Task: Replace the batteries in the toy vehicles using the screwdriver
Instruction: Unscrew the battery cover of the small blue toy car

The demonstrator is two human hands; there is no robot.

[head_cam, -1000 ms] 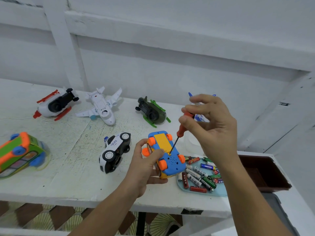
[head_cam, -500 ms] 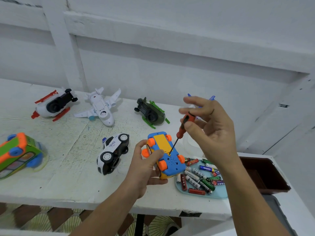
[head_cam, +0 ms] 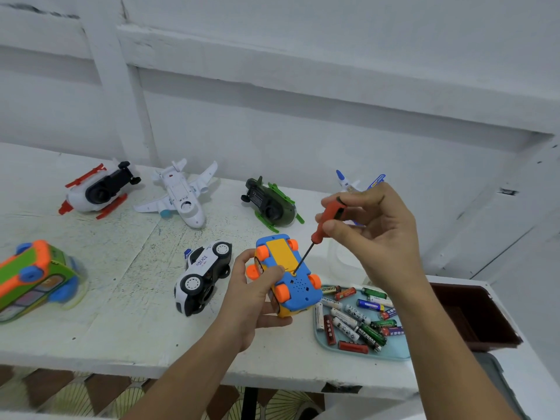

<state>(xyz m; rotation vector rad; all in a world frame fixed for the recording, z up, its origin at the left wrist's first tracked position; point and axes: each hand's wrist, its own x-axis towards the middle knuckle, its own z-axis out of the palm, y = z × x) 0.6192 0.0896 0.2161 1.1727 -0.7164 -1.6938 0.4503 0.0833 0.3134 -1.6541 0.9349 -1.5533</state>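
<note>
We see the left hand (head_cam: pixel 251 301) wrapped round a small blue toy car (head_cam: pixel 298 294), holding it upside down just above the white table (head_cam: pixel 121 328), its orange wheels up and its yellow battery cover (head_cam: pixel 281 253) facing us. The thumb lies across the near side of the car, beside one wheel, with the fingers curled underneath. Our right hand (head_cam: pixel 381 237) pinches the orange handle of the screwdriver (head_cam: pixel 325 221) between thumb and fingertips. The thin dark shaft slants down and to the left, and its tip meets the car's underside at the near edge of the yellow cover, next to the speaker holes. Just right of the car sits a pale blue tray (head_cam: pixel 397 354) with loose batteries (head_cam: pixel 357 324) in red, green, blue and white lying in it at all angles. Beside the left hand, a black and white police car (head_cam: pixel 203 275) rests on its side. Along the back of the table we find a white and red helicopter (head_cam: pixel 97 190), a white plane (head_cam: pixel 181 197) belly up and a dark green helicopter (head_cam: pixel 271 204). Part of a blue and white plane (head_cam: pixel 344 180) shows behind the right hand. A green and orange bus (head_cam: pixel 33 277) lies tilted at the left edge, and a dark brown box (head_cam: pixel 475 316) sits at the far right.
</note>
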